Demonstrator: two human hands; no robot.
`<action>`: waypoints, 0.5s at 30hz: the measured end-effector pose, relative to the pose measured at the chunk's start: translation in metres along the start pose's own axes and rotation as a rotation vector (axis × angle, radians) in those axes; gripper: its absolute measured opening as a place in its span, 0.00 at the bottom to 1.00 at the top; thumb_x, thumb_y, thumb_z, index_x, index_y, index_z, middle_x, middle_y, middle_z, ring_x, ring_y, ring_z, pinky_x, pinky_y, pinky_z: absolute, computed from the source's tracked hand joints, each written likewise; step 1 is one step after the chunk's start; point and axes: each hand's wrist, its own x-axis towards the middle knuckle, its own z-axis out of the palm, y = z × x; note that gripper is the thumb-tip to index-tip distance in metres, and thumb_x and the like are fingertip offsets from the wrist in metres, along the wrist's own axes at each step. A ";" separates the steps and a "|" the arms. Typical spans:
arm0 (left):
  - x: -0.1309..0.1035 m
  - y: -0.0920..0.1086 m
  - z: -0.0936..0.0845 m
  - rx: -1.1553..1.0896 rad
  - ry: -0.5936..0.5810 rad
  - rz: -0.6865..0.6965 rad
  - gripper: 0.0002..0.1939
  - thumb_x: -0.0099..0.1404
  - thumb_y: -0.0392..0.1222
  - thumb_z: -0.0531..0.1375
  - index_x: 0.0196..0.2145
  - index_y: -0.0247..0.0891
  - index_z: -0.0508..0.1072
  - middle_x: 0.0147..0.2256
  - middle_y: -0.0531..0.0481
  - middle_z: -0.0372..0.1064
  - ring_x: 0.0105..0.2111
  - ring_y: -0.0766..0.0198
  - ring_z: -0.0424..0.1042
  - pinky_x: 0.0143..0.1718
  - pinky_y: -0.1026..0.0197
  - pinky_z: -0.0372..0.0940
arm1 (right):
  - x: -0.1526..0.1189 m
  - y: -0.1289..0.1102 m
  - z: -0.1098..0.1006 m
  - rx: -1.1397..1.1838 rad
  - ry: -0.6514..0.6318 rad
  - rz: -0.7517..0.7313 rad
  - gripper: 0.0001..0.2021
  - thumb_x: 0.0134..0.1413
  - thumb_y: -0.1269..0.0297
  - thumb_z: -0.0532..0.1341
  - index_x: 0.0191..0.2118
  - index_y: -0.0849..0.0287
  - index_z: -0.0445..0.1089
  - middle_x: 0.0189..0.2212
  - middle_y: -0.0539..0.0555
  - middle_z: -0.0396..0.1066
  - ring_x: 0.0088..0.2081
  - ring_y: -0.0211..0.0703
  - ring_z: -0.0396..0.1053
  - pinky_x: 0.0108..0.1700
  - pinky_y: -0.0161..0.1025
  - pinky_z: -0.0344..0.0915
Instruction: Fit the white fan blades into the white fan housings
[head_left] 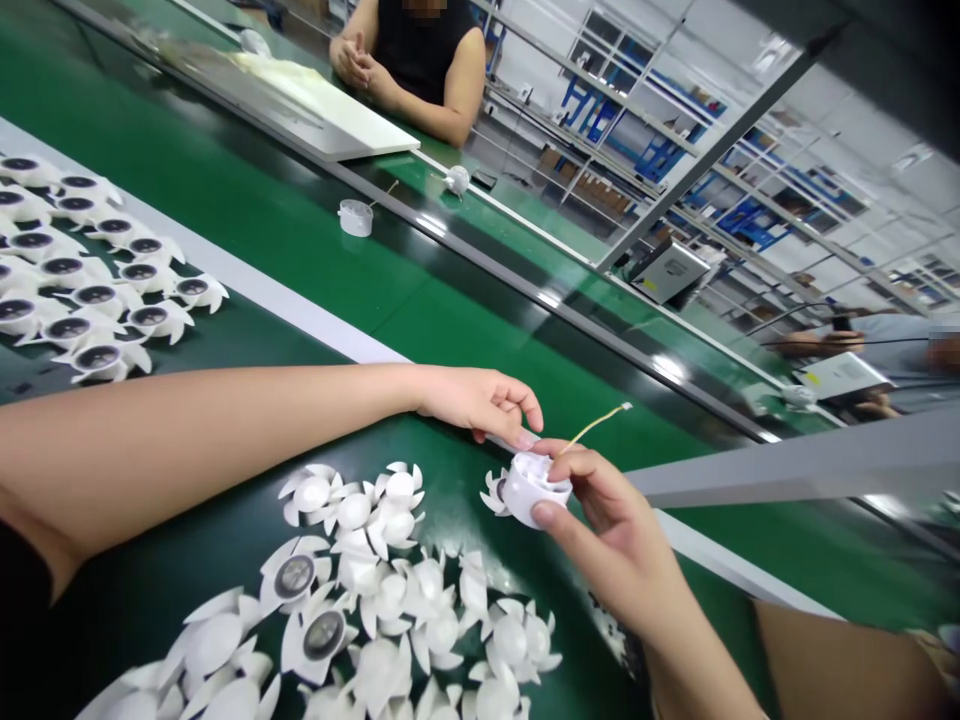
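A round white plastic housing (pixel 534 492) is gripped between the thumb and fingers of my right hand (pixel 611 530). From its top a thin yellow wire (pixel 596 426) rises to a small white connector. My left hand (pixel 480 402) hovers just left of the housing, fingers loosely curled and apart, with nothing visible in them. Behind the housing a white fan impeller (pixel 496 493) shows in part. Many loose white impellers (pixel 382 675) lie piled on the dark green tabletop, below and left of my hands; a few turn a round metallic hub upward.
Rows of impellers (pixel 97 295) stand at the left. Beyond a white rail, a green conveyor (pixel 420 300) carries another white housing (pixel 355 218). A person (pixel 427 60) sits across; another (pixel 900 350) is at the right. A cardboard box (pixel 840 660) sits lower right.
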 end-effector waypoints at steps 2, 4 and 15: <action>0.000 -0.001 0.000 0.004 0.003 0.005 0.22 0.57 0.55 0.69 0.43 0.41 0.71 0.26 0.58 0.63 0.26 0.70 0.62 0.28 0.68 0.62 | 0.000 -0.003 0.001 -0.018 -0.004 -0.020 0.10 0.59 0.67 0.64 0.44 0.51 0.64 0.53 0.55 0.68 0.54 0.46 0.68 0.54 0.43 0.66; 0.000 -0.001 0.000 0.005 0.006 0.013 0.22 0.57 0.55 0.69 0.43 0.41 0.72 0.26 0.58 0.62 0.26 0.70 0.62 0.28 0.67 0.62 | -0.001 -0.006 0.001 -0.057 -0.009 -0.038 0.13 0.57 0.69 0.63 0.46 0.51 0.62 0.53 0.56 0.67 0.54 0.46 0.68 0.55 0.44 0.66; -0.002 -0.001 0.004 0.102 -0.081 0.035 0.25 0.53 0.49 0.72 0.43 0.38 0.71 0.24 0.60 0.60 0.22 0.72 0.58 0.24 0.66 0.55 | 0.000 -0.001 0.002 -0.511 -0.114 -0.152 0.07 0.56 0.70 0.64 0.40 0.52 0.74 0.51 0.57 0.71 0.52 0.50 0.71 0.51 0.46 0.70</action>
